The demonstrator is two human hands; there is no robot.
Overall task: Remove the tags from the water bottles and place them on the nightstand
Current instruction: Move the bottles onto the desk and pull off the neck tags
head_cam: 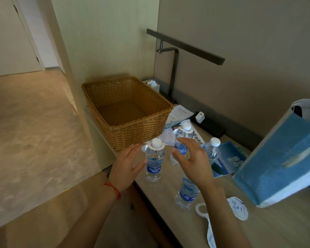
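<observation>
Bottles: four on surface (168,190), nearest-left (153,161) reads "AQUAFINA"; two loose tags (237,208). Left hand (126,169), right hand (191,158) open, gripping nothing.

Wood nightstand (276,228): four bottles (153,163), wicker basket (127,111), blue bag (283,161), leaflets (229,161), two loose tags (237,208).

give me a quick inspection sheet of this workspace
surface: wooden nightstand top, partly covered
job's things: four water bottles; front-left bottle and rear bottle wear tags; right bottle and near bottle show none; two loose tags lie near the front
clutter: wicker basket, leaflets, blue box, tissue box
hands: left hand and right hand open around the front-left bottle, no grip
cables: nothing seen; white charger plugged in
surroundings: desk lamp, wall, floor
</observation>
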